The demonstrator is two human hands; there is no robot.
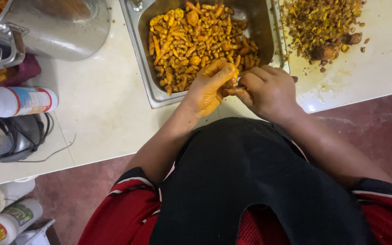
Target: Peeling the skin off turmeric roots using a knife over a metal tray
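My left hand (208,88), stained yellow, holds a small orange-yellow root piece (233,77) at the near rim of a steel tray (144,50). My right hand (271,90) is closed around a small tool, apparently a knife (237,90); its tip touches the piece in my left hand, and its blade is mostly hidden. The tray holds a heap of peeled yellow roots (198,43). A pile of brown and yellow peelings (323,25) lies on a white cutting board (364,72) to the right.
A big steel pot (64,27) stands at the back left on the pale counter (100,113). A white bottle (17,100) lies beside it, near a dark appliance with a cord (12,138). Several jars (5,213) stand below the counter. The floor (386,122) is reddish.
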